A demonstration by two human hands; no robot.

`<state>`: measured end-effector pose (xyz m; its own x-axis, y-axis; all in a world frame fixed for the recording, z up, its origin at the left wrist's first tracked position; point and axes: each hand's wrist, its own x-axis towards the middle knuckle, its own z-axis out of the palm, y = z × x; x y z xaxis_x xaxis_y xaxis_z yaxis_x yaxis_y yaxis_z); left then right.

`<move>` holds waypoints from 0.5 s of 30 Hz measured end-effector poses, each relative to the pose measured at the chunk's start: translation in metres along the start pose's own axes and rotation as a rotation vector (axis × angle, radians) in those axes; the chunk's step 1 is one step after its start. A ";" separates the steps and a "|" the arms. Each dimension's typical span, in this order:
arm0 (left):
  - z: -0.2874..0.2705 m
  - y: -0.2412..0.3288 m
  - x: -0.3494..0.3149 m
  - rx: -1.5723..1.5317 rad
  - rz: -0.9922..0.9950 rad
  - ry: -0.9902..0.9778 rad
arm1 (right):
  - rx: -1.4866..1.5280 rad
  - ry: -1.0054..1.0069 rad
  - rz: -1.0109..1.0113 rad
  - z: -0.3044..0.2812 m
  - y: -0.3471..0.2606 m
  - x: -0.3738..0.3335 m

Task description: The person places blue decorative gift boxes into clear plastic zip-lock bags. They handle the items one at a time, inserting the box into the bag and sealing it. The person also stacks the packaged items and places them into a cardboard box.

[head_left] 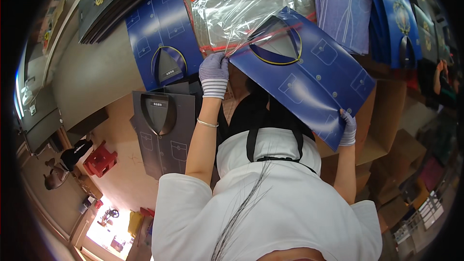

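My left hand, in a lilac glove with striped cuff, is closed on the red-edged opening of a clear plastic bag. My right hand, also gloved, grips the lower right corner of a blue paper bag. That paper bag is printed like a shirt, with buttons, pockets and a yellow-edged collar shape. It is held tilted above my lap, and its upper left end lies under the clear film. Whether that end is inside the plastic bag, I cannot tell.
Left of my hands lies another blue shirt-printed bag, with a dark grey one nearer me. Darker bags are stacked at far left. Purple-blue sheets and blue bags stand at right, above cardboard boxes.
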<state>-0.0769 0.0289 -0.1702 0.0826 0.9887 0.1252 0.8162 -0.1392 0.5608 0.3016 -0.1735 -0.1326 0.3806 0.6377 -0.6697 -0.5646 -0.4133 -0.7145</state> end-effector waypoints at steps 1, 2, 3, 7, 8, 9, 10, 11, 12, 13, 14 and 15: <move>0.000 0.001 0.000 0.023 0.009 -0.009 | 0.015 -0.009 -0.005 0.001 0.001 -0.004; -0.001 0.003 0.000 0.049 0.007 -0.014 | 0.030 -0.017 -0.012 0.010 -0.003 -0.011; -0.001 0.006 -0.001 0.075 0.005 -0.019 | 0.045 -0.025 -0.019 0.015 -0.004 -0.016; 0.000 0.010 -0.001 0.132 0.014 -0.038 | 0.065 0.002 -0.032 0.016 0.000 -0.024; 0.002 0.010 -0.002 0.118 0.017 -0.011 | 0.051 0.016 -0.039 0.017 0.000 -0.026; 0.004 0.009 -0.002 0.105 0.020 0.015 | 0.037 0.030 -0.046 0.018 0.000 -0.029; 0.007 0.008 -0.002 0.091 0.023 0.041 | 0.067 0.059 -0.063 0.021 -0.001 -0.031; 0.010 0.004 -0.001 0.095 0.013 0.035 | 0.097 0.091 -0.084 0.027 -0.003 -0.033; 0.009 0.004 0.001 0.077 -0.030 0.017 | 0.129 0.121 -0.102 0.033 -0.006 -0.035; 0.007 0.006 0.004 0.059 -0.072 -0.002 | 0.154 0.125 -0.111 0.042 -0.012 -0.037; 0.006 0.007 0.006 0.036 -0.115 -0.020 | 0.134 0.113 -0.119 0.037 -0.012 -0.035; 0.007 0.007 0.010 -0.002 -0.151 -0.016 | 0.113 0.101 -0.127 0.029 -0.013 -0.031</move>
<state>-0.0658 0.0377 -0.1710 -0.0316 0.9991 0.0265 0.8186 0.0107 0.5742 0.2757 -0.1693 -0.0971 0.5221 0.6093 -0.5968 -0.5842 -0.2543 -0.7707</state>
